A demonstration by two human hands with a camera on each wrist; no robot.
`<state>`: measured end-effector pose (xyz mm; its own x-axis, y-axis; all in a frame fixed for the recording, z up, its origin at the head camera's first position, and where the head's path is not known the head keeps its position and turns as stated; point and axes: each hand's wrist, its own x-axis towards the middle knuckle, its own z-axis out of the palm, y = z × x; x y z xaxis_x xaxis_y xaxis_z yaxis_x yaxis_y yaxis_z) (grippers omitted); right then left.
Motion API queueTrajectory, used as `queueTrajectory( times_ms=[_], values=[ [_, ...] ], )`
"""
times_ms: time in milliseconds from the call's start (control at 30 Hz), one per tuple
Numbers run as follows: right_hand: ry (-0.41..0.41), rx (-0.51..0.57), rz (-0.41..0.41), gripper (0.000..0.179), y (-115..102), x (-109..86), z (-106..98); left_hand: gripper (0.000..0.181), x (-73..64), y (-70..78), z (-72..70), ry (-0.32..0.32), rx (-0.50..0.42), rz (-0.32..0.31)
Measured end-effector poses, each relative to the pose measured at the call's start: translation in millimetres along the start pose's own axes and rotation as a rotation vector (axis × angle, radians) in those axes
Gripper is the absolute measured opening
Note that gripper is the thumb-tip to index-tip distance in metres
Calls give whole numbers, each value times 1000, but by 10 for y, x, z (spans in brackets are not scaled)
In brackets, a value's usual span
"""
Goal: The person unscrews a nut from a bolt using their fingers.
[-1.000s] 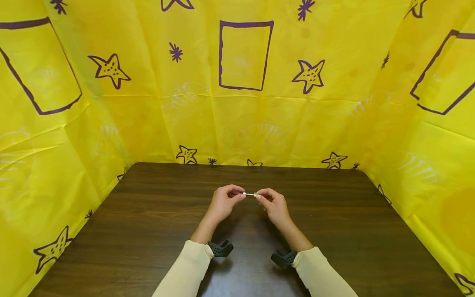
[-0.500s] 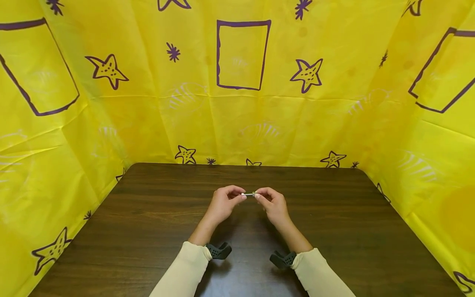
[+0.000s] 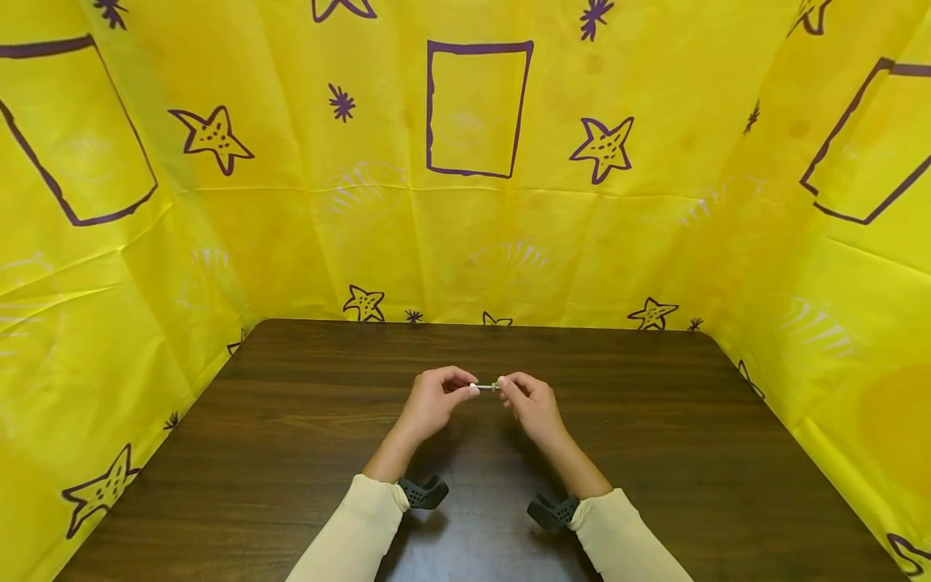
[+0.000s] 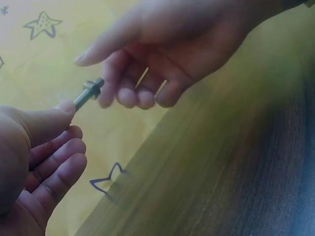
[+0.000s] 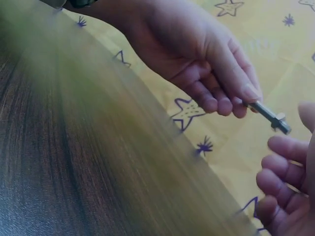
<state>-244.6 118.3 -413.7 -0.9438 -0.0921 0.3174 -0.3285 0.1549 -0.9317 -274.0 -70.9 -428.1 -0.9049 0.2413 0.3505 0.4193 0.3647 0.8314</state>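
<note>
My left hand (image 3: 431,402) pinches a slim metal bolt (image 3: 483,387) between thumb and index finger, above the table. A nut (image 4: 93,88) sits on the bolt's threads close to the free end, which sticks out a little past it. My right hand (image 3: 537,408) is beside that end, thumb and fingers spread around it. Both wrist views show a gap between the right fingers (image 5: 290,147) and the nut. The bolt's other end is hidden in the left fingertips (image 5: 251,93).
Below the hands is a dark wood-grain table (image 3: 291,453). Yellow cloth (image 3: 480,234) with purple starfish and frame drawings surrounds its far and side edges. Each wrist wears a dark band mount (image 3: 424,493).
In the head view both hands and the bolt have shifted slightly lower and to the left. The right thumb and fingertips have changed position around the nut end.
</note>
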Motion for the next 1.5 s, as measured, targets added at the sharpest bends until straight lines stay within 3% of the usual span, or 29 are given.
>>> queueTrajectory(
  times_ms=[233,467,667,767,1000,1500],
  values=[
    [-4,-77,25,38,-12,-8,26,11,-7,16,31,9,-12,24],
    [2,-26,74,45,351,80,26,15,-9,11,60,-16,-5,31],
    [11,22,55,46,419,76,36,12,-27,34,61,-32,-19,34],
    [9,36,51,46,410,67,37,10,-31,44,58,-33,-21,33],
    [-23,23,78,38,38,-18,30,13,-27,28,50,-32,10,64],
    [-27,50,44,18,31,-16,31,9,-25,10,16,6,75,125]
  ],
)
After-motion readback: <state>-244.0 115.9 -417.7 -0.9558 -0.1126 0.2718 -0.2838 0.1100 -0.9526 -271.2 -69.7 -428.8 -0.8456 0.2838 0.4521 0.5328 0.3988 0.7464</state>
